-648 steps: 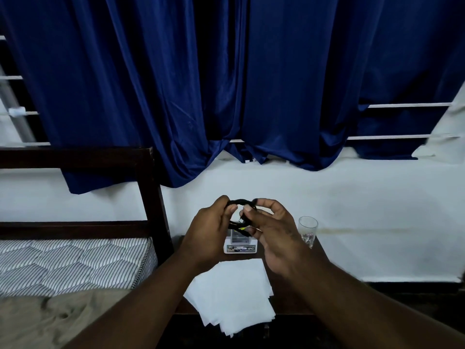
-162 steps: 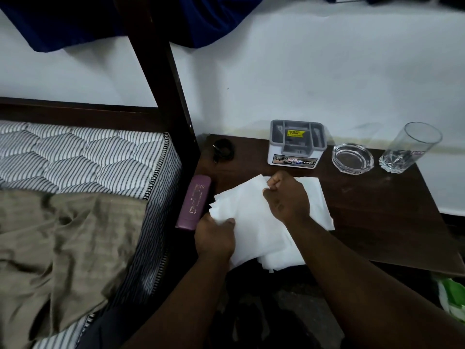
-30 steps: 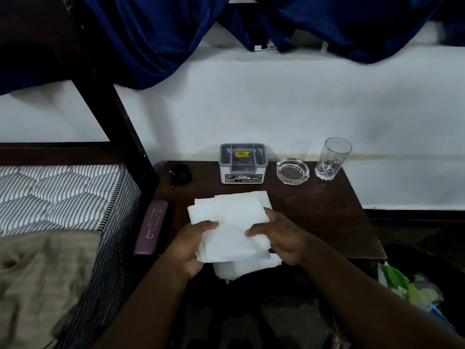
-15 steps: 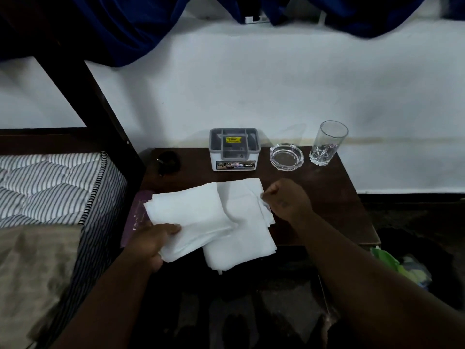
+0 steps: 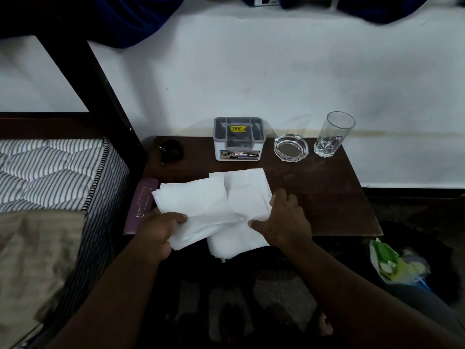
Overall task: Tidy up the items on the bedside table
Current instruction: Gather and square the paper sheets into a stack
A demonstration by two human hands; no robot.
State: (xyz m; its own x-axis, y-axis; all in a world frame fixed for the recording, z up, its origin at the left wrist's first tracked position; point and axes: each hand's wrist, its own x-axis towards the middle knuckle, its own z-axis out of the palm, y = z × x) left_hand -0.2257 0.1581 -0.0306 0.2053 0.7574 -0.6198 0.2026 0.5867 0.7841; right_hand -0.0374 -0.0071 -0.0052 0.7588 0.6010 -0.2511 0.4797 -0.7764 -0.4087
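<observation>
White paper sheets lie on the dark wooden bedside table [image 5: 327, 197]. My left hand [image 5: 157, 229] grips one bundle of sheets [image 5: 193, 205] at its near left corner, lifted slightly. My right hand [image 5: 284, 220] rests with fingers spread on the right edge of the other sheets [image 5: 246, 195], which lie flat and hang over the table's front edge. At the back stand a white and grey organiser box [image 5: 239, 138], a glass ashtray [image 5: 291, 146] and an empty drinking glass [image 5: 333, 133]. A coiled black cable [image 5: 171, 149] lies at the back left.
A purple case [image 5: 141, 205] lies at the table's left edge against the striped mattress [image 5: 50, 172]. A dark bedpost [image 5: 100, 96] rises at the left. A green and blue plastic bag [image 5: 395, 265] sits on the floor at the right. A white wall stands behind.
My right hand has come down and opened flat on the right-hand sheets. My left hand still holds its bundle at the left, now closer to the other sheets.
</observation>
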